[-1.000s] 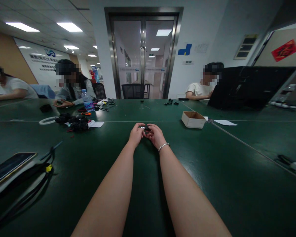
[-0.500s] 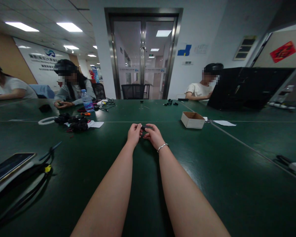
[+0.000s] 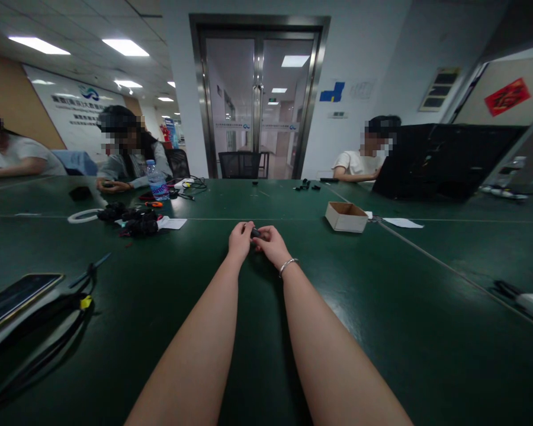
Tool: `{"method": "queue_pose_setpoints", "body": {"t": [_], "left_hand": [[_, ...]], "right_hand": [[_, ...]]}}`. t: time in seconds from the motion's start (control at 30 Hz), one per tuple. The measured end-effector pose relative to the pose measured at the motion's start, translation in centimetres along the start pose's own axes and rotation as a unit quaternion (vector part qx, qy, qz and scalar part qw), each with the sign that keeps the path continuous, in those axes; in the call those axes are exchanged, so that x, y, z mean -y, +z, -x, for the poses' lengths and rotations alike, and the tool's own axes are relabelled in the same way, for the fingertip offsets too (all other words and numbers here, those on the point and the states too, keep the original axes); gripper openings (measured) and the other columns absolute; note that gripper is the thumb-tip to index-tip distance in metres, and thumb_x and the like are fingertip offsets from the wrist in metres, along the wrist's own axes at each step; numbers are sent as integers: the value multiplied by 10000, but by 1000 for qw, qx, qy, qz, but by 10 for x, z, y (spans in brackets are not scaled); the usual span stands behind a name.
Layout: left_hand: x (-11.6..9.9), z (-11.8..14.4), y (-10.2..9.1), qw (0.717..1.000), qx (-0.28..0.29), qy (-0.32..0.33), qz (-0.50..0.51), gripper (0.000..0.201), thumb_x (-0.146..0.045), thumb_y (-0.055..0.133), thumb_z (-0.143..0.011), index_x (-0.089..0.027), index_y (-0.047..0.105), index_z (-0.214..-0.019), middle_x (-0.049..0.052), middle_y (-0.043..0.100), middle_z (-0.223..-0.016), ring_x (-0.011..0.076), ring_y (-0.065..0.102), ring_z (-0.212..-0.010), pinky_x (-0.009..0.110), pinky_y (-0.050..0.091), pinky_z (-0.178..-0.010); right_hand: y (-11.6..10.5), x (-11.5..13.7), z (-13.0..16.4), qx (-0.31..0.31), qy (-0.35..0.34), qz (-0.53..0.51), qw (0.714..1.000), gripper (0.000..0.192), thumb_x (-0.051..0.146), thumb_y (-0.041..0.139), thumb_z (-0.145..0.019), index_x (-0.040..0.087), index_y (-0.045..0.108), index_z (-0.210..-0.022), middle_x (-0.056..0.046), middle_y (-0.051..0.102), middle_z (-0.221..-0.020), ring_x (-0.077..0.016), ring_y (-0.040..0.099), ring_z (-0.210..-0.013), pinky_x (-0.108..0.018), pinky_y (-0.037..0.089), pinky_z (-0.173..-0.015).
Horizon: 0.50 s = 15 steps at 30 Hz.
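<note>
One big dark green desk (image 3: 373,296) takes up most of the view, smooth enough to bounce some light, with thin pale seams running across it. Near its far right corner there's a flat black slab (image 3: 448,160), looks like a monitor from behind. Clear plastic bottle (image 3: 157,182) stands upright by the far edge, left of centre. Then a pale open-topped box (image 3: 344,222), squarish, kinda cardboard-looking, further in from that edge on the right. Left hand (image 3: 238,242) and right hand (image 3: 273,244) are close together, right wrist in a round shiny metal bangle (image 3: 288,267). Smallest is a dark stubby piece (image 3: 255,234), mid-desk between near and far edges, both hands' fingers clamped on it.
</note>
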State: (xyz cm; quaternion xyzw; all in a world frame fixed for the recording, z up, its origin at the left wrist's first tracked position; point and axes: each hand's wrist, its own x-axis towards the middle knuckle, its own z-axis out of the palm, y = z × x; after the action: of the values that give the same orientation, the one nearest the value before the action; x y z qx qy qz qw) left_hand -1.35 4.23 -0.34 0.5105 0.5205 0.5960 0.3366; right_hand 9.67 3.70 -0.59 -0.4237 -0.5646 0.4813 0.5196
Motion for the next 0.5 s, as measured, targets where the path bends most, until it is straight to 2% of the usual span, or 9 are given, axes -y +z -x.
{"method": "queue_pose_setpoints", "body": {"t": [0.17, 0.27, 0.3, 0.37, 0.43, 0.5], "left_hand": [[0, 4, -3, 1000, -18, -6, -11, 321, -475, 491, -858, -176, 607, -843, 50, 665, -802, 126, 559, -591, 225, 442, -546], [-10, 8, -24, 997, 17, -10, -71, 319, -483, 511, -830, -183, 617, -809, 56, 673, -787, 142, 571, -606, 213, 408, -502], [-15, 11, -38, 994, 39, -7, -101, 316, -490, 533, -810, -187, 623, -803, 56, 675, -777, 149, 578, -615, 211, 397, -490], [-26, 22, -78, 985, 72, -13, -159, 332, -524, 567, -764, -201, 636, -799, 48, 675, -757, 162, 585, -625, 212, 382, -469], [-37, 43, -130, 972, 113, -21, -207, 381, -585, 580, -724, -214, 645, -779, 31, 670, -740, 163, 573, -617, 219, 388, -467], [-47, 74, -186, 960, 125, -57, -244, 438, -663, 582, -682, -241, 645, -777, -6, 658, -707, 156, 545, -583, 227, 395, -463]], "right_hand": [[8, 4, 12, -12, -63, 187, 980, 454, 125, 665, -746, 234, 448, -1129, 20, 658, -851, -141, 604, -656, -303, 504, -674], [3, 19, 27, 20, -67, 224, 972, 582, 134, 697, -746, 247, 439, -1256, -12, 670, -906, -154, 607, -694, -322, 496, -727], [-3, 27, 35, 38, -60, 227, 971, 607, 140, 711, -738, 252, 450, -1275, -27, 669, -944, -153, 605, -684, -318, 498, -713], [-25, 48, 55, 79, -42, 239, 967, 593, 151, 723, -723, 255, 510, -1267, -54, 656, -1013, -151, 600, -653, -304, 502, -650], [-59, 75, 86, 120, -35, 258, 958, 510, 177, 715, -719, 269, 590, -1205, -62, 646, -1050, -156, 597, -633, -294, 496, -577], [-106, 103, 128, 146, -38, 294, 944, 397, 253, 709, -736, 280, 652, -1128, -71, 654, -1025, -175, 606, -666, -313, 509, -602]]}}
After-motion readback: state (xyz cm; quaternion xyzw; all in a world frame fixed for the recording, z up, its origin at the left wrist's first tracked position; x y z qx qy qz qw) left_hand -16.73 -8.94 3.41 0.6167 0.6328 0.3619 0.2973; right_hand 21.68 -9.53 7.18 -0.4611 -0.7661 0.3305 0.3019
